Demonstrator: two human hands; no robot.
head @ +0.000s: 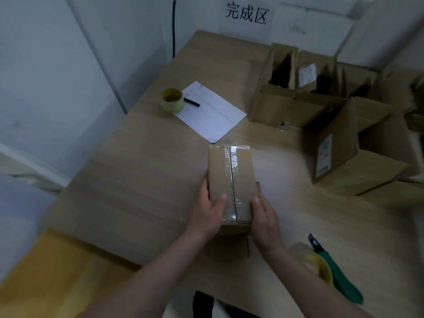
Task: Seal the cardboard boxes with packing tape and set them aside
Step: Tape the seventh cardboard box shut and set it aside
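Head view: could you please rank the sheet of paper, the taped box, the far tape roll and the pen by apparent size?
1. Taped box, though nearer the camera
2. Sheet of paper
3. Far tape roll
4. Pen

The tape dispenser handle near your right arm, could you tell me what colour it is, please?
Green, seen in the head view: the tape dispenser handle.

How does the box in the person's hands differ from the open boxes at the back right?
The held box has closed flaps with clear tape along its seam; the open boxes have raised flaps. The left hand and right hand grip the held box; the open boxes sit untouched. All are brown cardboard.
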